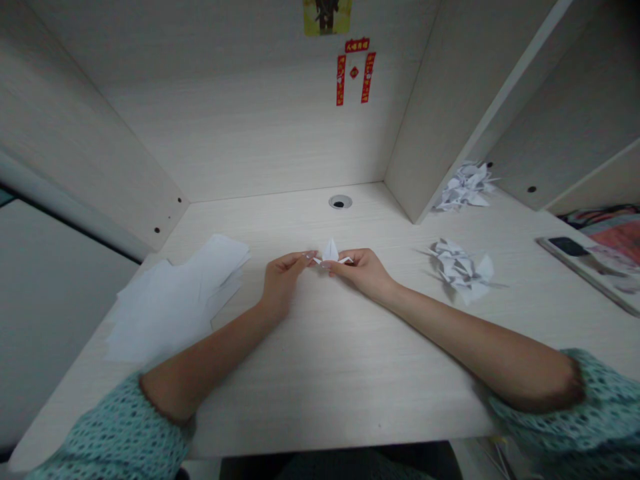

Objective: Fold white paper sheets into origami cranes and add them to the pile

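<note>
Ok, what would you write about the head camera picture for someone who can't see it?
The left hand and right hand hold a small white origami crane by its wings over a pale wood desk. Heaps of folded white paper lie to the right, and flat white sheets to the left.

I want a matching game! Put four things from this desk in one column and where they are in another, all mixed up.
Things:
1. paper crane
2. white paper sheets
3. heap of folded paper
4. red paper decorations

Places:
A. on the back wall
B. left of the left hand
C. between both hands
D. right of the right hand

Pairs: 1-C, 2-B, 3-D, 4-A
</note>
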`<action>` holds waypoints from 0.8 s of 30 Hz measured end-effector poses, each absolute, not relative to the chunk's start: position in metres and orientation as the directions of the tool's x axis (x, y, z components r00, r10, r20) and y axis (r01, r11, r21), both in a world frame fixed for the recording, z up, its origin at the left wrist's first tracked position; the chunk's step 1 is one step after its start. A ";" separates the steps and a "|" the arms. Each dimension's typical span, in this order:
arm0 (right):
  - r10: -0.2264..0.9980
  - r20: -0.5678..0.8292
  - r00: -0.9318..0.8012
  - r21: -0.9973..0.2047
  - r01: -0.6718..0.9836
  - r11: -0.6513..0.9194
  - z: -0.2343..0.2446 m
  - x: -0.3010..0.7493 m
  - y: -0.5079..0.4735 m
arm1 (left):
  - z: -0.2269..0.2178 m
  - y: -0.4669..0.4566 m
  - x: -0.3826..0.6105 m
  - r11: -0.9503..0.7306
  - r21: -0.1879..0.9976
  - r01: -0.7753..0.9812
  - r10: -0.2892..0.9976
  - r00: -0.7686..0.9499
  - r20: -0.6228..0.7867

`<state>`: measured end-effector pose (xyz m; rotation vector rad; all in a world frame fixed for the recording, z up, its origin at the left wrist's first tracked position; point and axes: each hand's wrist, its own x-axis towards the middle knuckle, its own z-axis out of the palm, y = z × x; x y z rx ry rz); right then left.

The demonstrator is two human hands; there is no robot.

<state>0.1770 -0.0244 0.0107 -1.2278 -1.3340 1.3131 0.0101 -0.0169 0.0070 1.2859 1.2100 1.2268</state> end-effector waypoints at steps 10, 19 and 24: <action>0.986 -0.047 -0.159 -0.997 0.074 -0.035 0.008 0.180 -0.025 | 0.005 -0.014 0.008 -0.042 0.997 0.071 0.999 -0.027 0.044; 0.992 -0.064 -0.111 -0.994 0.092 -0.054 0.005 0.180 -0.023 | 0.008 -0.012 0.006 -0.038 0.997 0.072 0.996 -0.081 0.043; 0.994 -0.056 -0.097 -0.998 0.032 -0.053 0.004 0.183 -0.019 | 0.007 -0.016 0.007 -0.085 0.992 0.094 0.996 0.014 0.084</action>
